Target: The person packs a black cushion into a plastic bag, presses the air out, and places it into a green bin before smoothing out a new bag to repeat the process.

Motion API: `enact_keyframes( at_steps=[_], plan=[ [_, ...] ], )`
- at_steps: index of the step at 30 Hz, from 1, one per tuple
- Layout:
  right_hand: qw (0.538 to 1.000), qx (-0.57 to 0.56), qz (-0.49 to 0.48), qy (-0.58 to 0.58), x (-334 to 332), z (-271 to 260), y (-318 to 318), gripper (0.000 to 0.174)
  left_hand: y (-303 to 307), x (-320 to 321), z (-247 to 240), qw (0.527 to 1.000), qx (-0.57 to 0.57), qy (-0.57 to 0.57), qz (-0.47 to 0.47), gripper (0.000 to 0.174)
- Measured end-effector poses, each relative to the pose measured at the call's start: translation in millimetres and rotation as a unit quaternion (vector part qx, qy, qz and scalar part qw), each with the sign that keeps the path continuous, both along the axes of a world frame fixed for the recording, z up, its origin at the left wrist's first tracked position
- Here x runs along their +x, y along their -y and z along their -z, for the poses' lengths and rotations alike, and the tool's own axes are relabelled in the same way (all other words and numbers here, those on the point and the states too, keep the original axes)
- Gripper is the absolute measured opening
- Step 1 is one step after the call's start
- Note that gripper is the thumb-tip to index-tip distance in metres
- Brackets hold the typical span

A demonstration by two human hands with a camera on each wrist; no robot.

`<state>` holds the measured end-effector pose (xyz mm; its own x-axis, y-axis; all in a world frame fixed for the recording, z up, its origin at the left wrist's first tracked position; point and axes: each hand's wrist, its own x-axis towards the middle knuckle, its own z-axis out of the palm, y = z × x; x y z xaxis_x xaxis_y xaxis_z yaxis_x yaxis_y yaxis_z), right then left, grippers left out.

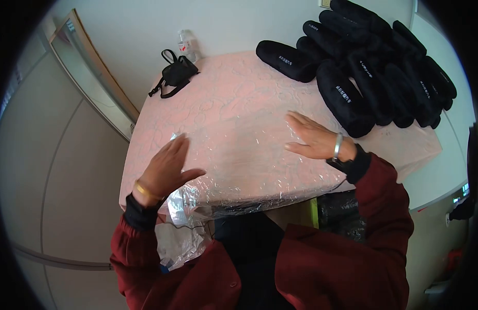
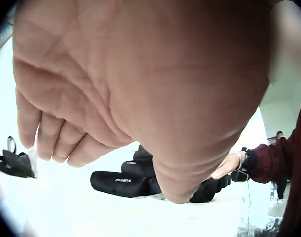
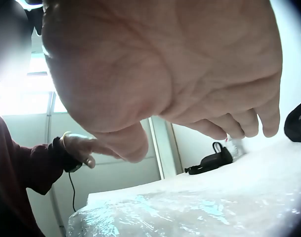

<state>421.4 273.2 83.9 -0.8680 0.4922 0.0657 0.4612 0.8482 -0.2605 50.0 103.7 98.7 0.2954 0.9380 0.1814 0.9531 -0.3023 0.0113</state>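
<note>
Both hands are held over the near part of a pink-covered table (image 1: 218,93), palms down, holding nothing. The left hand (image 1: 166,165) has its fingers straight and together, with the thumb spread toward the middle. Opposite it, the right hand (image 1: 314,138) also has extended fingers and a thumb set apart. Between and below them lies clear, wrinkled plastic film (image 1: 249,150), shining along the table's front edge. The left wrist view shows a bare palm (image 2: 140,74) with nothing in it, and the right wrist view shows the other palm (image 3: 160,64) above the film.
Several black cylindrical cushions (image 1: 345,98) with white lettering are piled at the back right. A small black bag (image 1: 178,72) and a clear bottle (image 1: 186,44) stand at the back left. Crumpled plastic (image 1: 184,245) hangs below the front edge. A framed mirror (image 1: 94,67) leans at left.
</note>
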Motion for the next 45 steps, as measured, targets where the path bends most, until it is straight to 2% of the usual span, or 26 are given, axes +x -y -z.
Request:
enact_keyframes(
  at_steps=[1,5,6,8,11,13,16,21,26,33,35,37,39,41,43,45],
  plan=[
    [1.000,0.016,-0.012,-0.002,-18,4,-6,0.086,-13,12,-8,1.000,0.001,-0.001,-0.003,0.090],
    [0.998,0.039,-0.011,0.044,-98,29,-22,0.082,-75,61,-19,0.987,-0.156,-0.030,0.017,0.089],
    [0.998,0.038,0.004,0.046,-113,40,-26,0.081,-90,64,-2,0.987,-0.154,-0.030,0.016,0.089],
    [0.998,0.042,0.021,0.049,-135,62,-37,0.081,-125,62,42,0.995,-0.078,-0.008,0.062,0.097],
    [0.992,0.046,0.061,0.100,-149,87,-55,0.084,-150,49,84,0.995,-0.085,-0.021,0.048,0.104],
    [0.991,0.035,0.075,0.104,-146,93,-65,0.085,-158,45,93,0.995,-0.087,-0.026,0.049,0.108],
    [0.990,-0.001,0.087,0.113,-140,99,-82,0.087,-160,39,99,0.984,-0.177,-0.020,-0.005,0.116],
    [0.981,-0.039,0.123,0.146,-112,107,-109,0.091,-153,7,109,0.987,-0.160,-0.012,-0.008,0.118],
    [0.961,-0.054,0.198,0.184,-59,101,-136,0.091,-134,-41,109,0.982,-0.160,-0.003,-0.096,0.116],
    [0.946,-0.051,0.256,0.191,-14,96,-132,0.092,-107,-93,114,0.963,-0.153,-0.017,-0.220,0.110],
    [0.946,-0.036,0.264,0.182,-10,94,-131,0.092,-104,-100,106,0.953,-0.170,0.033,-0.249,0.108],
    [0.952,-0.031,0.290,0.097,-4,102,-137,0.087,-104,-110,99,0.947,-0.172,0.055,-0.265,0.107],
    [0.952,-0.028,0.299,0.051,-6,99,-133,0.084,-110,-122,104,0.957,-0.135,0.101,-0.236,0.106],
    [0.938,-0.006,0.346,-0.014,-7,100,-126,0.074,-113,-129,107,0.960,-0.114,0.124,-0.223,0.106],
    [0.928,0.010,0.368,-0.048,-5,95,-122,0.069,-119,-130,105,0.945,-0.150,0.153,-0.246,0.098],
    [0.881,-0.176,0.409,-0.161,2,89,-123,0.062,-119,-131,106,0.938,-0.163,0.169,-0.257,0.094]
  ],
)
